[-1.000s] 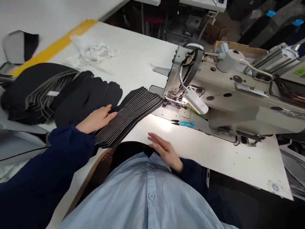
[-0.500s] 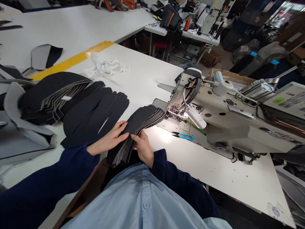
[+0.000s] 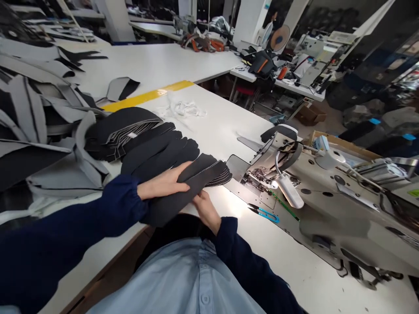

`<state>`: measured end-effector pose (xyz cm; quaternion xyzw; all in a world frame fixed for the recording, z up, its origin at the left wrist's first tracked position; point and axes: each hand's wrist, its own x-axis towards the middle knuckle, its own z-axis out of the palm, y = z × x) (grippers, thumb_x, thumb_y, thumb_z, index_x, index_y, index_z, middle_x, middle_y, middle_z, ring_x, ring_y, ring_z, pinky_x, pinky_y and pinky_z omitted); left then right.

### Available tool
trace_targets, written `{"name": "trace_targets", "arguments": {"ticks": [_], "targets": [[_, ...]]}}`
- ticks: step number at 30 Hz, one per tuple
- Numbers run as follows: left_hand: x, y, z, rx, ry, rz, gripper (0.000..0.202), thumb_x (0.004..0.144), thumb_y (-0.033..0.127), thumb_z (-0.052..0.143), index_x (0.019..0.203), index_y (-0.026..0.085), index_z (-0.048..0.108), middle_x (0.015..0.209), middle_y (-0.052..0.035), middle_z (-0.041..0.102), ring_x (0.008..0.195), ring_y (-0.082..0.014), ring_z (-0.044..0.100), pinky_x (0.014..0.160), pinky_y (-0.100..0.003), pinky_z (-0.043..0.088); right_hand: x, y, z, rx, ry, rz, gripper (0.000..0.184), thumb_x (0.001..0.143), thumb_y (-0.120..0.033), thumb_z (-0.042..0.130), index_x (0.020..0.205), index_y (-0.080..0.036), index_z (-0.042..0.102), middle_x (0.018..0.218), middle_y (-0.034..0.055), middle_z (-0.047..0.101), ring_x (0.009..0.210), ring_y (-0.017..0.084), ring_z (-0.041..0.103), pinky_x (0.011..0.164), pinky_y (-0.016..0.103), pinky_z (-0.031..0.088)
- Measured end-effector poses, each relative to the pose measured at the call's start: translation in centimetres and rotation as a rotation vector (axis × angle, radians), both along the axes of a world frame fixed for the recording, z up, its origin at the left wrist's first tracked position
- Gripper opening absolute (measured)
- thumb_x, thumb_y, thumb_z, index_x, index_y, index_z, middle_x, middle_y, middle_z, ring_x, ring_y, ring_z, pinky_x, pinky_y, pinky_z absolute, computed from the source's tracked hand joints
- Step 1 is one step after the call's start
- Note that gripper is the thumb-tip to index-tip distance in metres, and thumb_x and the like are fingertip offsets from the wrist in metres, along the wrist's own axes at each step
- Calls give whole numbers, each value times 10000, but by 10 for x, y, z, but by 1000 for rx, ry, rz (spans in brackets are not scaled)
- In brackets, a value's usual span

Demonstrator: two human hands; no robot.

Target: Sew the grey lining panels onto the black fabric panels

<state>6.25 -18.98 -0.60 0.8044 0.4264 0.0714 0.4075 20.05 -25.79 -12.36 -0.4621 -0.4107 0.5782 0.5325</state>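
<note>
A stack of curved black fabric pieces with thin layered edges lies in front of me, beside the sewing machine. One black fabric piece lies slanted over the near side of this stack and covers most of its layered edges. My left hand holds the pieces from the left, thumb on top and fingers along the far side. At the near edge, my right hand grips the slanted piece; its fingertips are partly hidden beneath the fabric. More black pieces lie fanned out just beyond my left hand.
At right stands a sewing machine with a lit lamp. Blue thread snips and a green stick-like tool lie by its needle area. Grey and black panels pile up at left; white scraps lie farther back.
A top black piece has shifted toward me, covering the stack's fanned edges that showed before. Both hands stay on the fabric. The camera view has turned up and left.
</note>
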Motion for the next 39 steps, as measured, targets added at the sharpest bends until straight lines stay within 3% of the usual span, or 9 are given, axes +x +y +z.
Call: {"name": "trace_targets", "arguments": {"ticks": [3, 7, 10, 13, 15, 18, 25, 32, 39], "targets": [[-2, 8, 1, 226, 291, -66, 818, 792, 260, 489, 1540, 225, 159, 1432, -120, 480, 1182, -295, 580, 964, -394, 484, 27, 1, 4, 114, -367, 160, 282, 862, -429, 537, 928, -197, 683, 994, 52, 684, 933, 200, 627, 846, 321, 520], [0, -3, -45, 463, 572, -136, 692, 864, 321, 511, 1514, 267, 279, 1562, -195, 231, 1354, -424, 373, 1016, -556, 389, 43, -28, 21, 353, -778, 482, 300, 965, -339, 407, 983, -227, 685, 887, 42, 711, 821, 180, 654, 797, 298, 517], [1, -14, -75, 540, 556, -117, 670, 890, 424, 522, 1505, 272, 305, 1582, -206, 152, 1439, -448, 160, 1064, -648, 247, 35, -33, 35, 582, -945, 451, 362, 993, -335, 352, 1166, -189, 634, 1085, 110, 696, 997, 214, 641, 881, 339, 509], [0, -17, -85, 532, 506, -138, 691, 883, 477, 521, 1500, 238, 321, 1593, -199, 89, 1459, -436, 55, 1079, -693, 144, 29, -3, 38, 740, -1123, 353, 465, 977, -398, 408, 1336, -123, 518, 1394, 172, 518, 1338, 282, 421, 1128, 482, 307], [-3, -17, -86, 491, 473, -178, 738, 860, 527, 535, 1504, 250, 308, 1601, -175, 48, 1463, -430, 17, 1085, -699, 122, 31, 20, 31, 706, -1288, 331, 559, 958, -442, 462, 1406, -108, 438, 1481, 184, 412, 1423, 310, 287, 1175, 558, 146], [-12, -18, -89, 467, 408, -244, 760, 819, 598, 563, 1486, 312, 337, 1610, -123, 42, 1465, -422, 24, 1103, -685, 100, 39, 33, 11, 609, -1451, 336, 625, 956, -454, 479, 1454, -94, 364, 1512, 193, 357, 1441, 313, 248, 1172, 585, 105], [-17, -19, -94, 470, 444, -106, 1052, 747, 742, 517, 1525, 100, 220, 1597, -186, 83, 1464, -413, 47, 1148, -603, 100, 49, -4, -14, 535, -1501, 227, 634, 978, -480, 405, 1439, -47, 372, 1496, 255, 348, 1426, 359, 267, 1130, 654, 145], [-8, 19, -68, 357, 481, 30, 693, 915, 508, 368, 1461, 83, 332, 1456, -196, 422, 1269, -342, 463, 993, -439, 412, 58, -38, 0, 669, -1501, 452, 828, 846, -652, 546, 1470, -144, 351, 1553, 213, 252, 1451, 418, 125, 1092, 720, 136], [10, 37, -53, 133, 408, -185, 339, 856, 369, 463, 1098, 154, 562, 1007, -96, 675, 918, -237, 632, 761, -279, 451, 49, -32, -14, 714, -1526, 496, 790, 848, -608, 582, 1477, -191, 350, 1541, 173, 307, 1443, 412, 171, 1081, 737, 156]]}}
